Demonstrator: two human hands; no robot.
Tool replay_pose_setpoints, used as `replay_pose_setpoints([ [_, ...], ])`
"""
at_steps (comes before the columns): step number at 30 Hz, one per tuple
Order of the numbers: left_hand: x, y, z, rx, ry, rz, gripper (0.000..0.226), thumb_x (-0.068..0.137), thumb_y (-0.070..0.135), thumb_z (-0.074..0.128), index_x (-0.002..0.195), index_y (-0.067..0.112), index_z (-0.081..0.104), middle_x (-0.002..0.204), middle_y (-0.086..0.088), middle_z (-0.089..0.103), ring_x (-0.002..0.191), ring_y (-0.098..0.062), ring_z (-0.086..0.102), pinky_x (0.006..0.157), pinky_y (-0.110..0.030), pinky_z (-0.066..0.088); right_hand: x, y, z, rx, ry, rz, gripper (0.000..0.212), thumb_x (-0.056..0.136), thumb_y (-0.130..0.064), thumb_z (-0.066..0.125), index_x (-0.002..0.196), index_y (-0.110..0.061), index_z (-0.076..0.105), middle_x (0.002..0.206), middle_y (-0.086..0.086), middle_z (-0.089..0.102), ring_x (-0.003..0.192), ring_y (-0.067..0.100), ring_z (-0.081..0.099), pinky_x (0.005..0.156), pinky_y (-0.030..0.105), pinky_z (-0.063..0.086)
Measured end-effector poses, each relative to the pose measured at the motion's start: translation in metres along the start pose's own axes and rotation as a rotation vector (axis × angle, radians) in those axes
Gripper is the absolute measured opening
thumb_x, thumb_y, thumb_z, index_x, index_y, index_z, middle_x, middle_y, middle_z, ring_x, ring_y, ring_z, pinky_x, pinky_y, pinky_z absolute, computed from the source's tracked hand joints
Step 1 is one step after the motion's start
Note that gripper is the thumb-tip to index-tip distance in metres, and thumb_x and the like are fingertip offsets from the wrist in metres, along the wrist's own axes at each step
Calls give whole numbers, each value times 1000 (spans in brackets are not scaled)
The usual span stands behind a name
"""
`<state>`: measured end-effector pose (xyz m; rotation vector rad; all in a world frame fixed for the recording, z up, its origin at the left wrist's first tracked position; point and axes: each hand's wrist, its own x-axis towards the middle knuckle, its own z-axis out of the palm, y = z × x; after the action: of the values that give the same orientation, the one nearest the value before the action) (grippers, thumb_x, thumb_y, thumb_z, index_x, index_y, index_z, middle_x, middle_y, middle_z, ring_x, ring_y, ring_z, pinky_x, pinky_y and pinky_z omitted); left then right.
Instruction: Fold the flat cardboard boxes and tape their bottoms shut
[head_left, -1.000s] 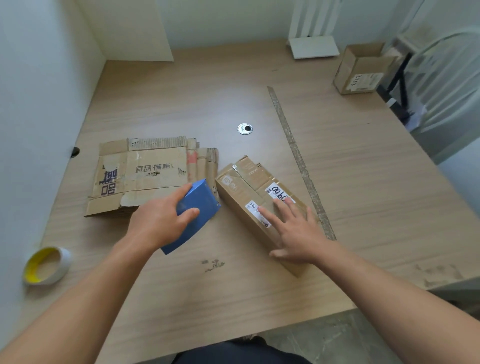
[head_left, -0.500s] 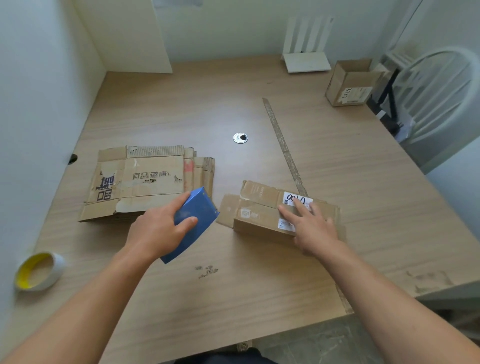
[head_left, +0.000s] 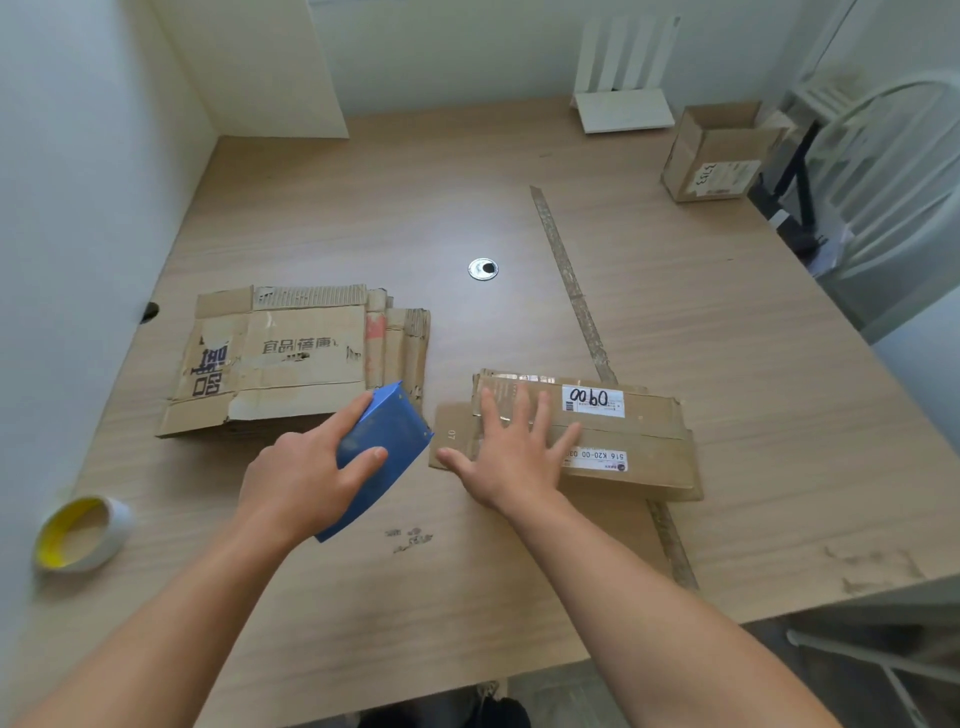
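Right hand (head_left: 511, 457), fingers spread flat, steadies the labelled cardboard box (head_left: 639, 447) for folding; left hand (head_left: 301, 478), fingers curled, holds a blue plastic tool (head_left: 387, 441) ready

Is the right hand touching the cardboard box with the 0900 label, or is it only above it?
Touching. The head view shows the right hand lying flat on the cardboard box, its straight fingers spread on the top face with no gap visible.

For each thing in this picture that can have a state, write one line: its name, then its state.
left hand, gripping the blue tool
right hand, open, flat on the labelled box
cardboard stack, flat, not folded up
far box, upright, top open
tape roll, lying untouched
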<state>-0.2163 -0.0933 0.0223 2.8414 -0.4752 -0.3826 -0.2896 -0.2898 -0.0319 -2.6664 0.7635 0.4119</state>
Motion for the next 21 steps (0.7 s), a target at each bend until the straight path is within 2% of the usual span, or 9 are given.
replay_pose_setpoints([
  [4,-4,-8,1,-18,15,-11,59,92,59,47,146,58,24,86,4,63,81,-25,59,66,-34,49,6,2,13,-23,78,-25,78,93,-59,44,156,-37,4,166,8,-10,150,34,-19,110,73,-10],
  [7,-3,-11,4,-46,13,-12,60,92,59,50,146,58,25,91,3,66,83,-26,59,69,-35,50,-6,16,11,-51,17,-190,76,93,-35,50,154,-41,5,166,4,-12,150,33,-21,113,69,-12],
  [10,-1,-11,5,-64,16,15,59,92,58,51,146,58,27,92,4,66,84,-25,59,69,-34,48,-25,42,9,-168,-49,-455,96,87,-5,49,153,-49,-5,164,-7,-22,146,31,-33,114,64,-17],
  [12,0,-12,4,-70,23,45,59,92,57,52,146,58,27,91,5,65,81,-23,59,67,-34,48,-31,59,6,-227,-87,-560,107,82,6,46,152,-50,-13,163,-16,-19,145,28,-35,115,60,-17],
  [14,0,-15,3,-72,31,69,60,91,57,52,145,58,26,90,6,66,79,-21,60,66,-34,50,-31,70,6,-211,-70,-591,105,86,-1,51,151,-51,-16,163,-20,-9,148,22,-28,118,56,-13],
  [15,0,-17,3,-69,35,74,60,91,57,52,145,59,26,89,7,66,79,-21,60,67,-34,51,-30,73,9,-182,-37,-594,101,90,-14,57,151,-51,-14,162,-17,-3,149,21,-21,120,55,-8],
  [17,-2,-22,4,-70,46,81,61,91,57,53,145,60,26,88,6,66,79,-22,60,67,-34,51,-25,75,15,-122,65,-575,94,86,-43,69,152,-51,2,156,-5,12,146,25,1,122,53,10],
  [18,-3,-24,5,-79,49,86,61,91,57,53,145,60,26,88,7,67,79,-22,60,68,-34,51,-22,73,17,-97,120,-574,91,81,-48,74,150,-49,15,152,1,22,141,27,11,119,54,21],
  [21,-8,-31,5,-101,64,128,63,85,66,46,144,60,27,83,10,66,77,-21,60,68,-35,51,-15,67,23,-111,206,-572,80,73,-38,81,141,-45,38,141,3,44,131,30,27,107,60,38],
])
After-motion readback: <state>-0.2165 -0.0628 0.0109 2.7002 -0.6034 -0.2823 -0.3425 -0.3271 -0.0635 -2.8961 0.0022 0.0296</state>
